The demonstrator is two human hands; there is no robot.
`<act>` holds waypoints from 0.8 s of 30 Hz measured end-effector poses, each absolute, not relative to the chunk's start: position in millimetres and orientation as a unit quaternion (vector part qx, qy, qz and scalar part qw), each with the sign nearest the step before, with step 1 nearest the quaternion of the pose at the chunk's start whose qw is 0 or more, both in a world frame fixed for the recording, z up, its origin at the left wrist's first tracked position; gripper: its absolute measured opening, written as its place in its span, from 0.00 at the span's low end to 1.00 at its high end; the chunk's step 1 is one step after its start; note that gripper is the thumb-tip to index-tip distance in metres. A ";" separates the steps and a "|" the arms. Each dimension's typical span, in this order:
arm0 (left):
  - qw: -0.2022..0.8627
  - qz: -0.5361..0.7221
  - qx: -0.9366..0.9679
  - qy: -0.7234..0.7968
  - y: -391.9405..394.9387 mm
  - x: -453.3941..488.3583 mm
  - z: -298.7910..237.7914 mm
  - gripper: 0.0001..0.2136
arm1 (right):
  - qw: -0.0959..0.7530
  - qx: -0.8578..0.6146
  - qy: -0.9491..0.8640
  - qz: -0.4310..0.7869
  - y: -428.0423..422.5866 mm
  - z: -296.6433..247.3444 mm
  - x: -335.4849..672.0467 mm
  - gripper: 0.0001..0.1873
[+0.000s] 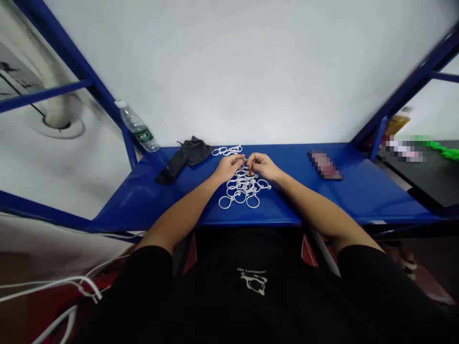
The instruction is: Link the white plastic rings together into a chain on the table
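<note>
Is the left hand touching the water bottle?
Apart. The head view plainly shows blue tabletop and a black bag between the left hand, by the white rings, and the water bottle.

A blue tabletop (pixel 366 196) bore a loose heap of white rings (pixel 245 185); beyond the heap lay a smaller cluster of white rings (pixel 228 151), to its left a crumpled black bag (pixel 196 150) and a dark flat object (pixel 172 166), farther left a clear bottle (pixel 138 128), and well to its right a pixelated flat object (pixel 325 165).

Pale wall (pixel 251 71), blue metal frame (pixel 59 43), blue tabletop (pixel 366 191)
</note>
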State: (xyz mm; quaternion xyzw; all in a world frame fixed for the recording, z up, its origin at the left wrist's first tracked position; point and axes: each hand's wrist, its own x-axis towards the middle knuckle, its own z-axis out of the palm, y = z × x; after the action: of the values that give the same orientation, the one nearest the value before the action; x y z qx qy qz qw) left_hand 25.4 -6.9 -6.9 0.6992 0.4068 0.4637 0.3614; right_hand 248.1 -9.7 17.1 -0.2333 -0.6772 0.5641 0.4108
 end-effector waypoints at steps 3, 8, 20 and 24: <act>0.382 0.500 0.671 0.392 -1.5 24.7 -7.1 0.10 | 0.389 -0.244 -0.727 0.510 -13.7 15.5 245.7 0.07; 0.366 0.526 0.666 0.382 -0.5 22.4 -4.0 0.09 | 0.356 -0.260 -0.822 0.361 -21.2 14.4 243.2 0.08; 0.335 0.530 0.660 0.414 -5.6 22.0 3.8 0.05 | 0.274 -0.220 -0.921 0.165 -29.0 17.0 234.0 0.23; 0.330 0.526 0.656 0.430 -3.5 21.9 3.9 0.07 | 0.280 -0.210 -0.923 0.161 -29.8 17.1 236.8 0.27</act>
State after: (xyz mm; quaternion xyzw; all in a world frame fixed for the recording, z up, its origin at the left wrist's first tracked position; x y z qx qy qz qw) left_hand 21.9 -3.5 3.9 0.6556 0.4299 0.5258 0.3299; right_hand 236.8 -29.8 17.1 -0.2099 -0.9226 0.1613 0.2805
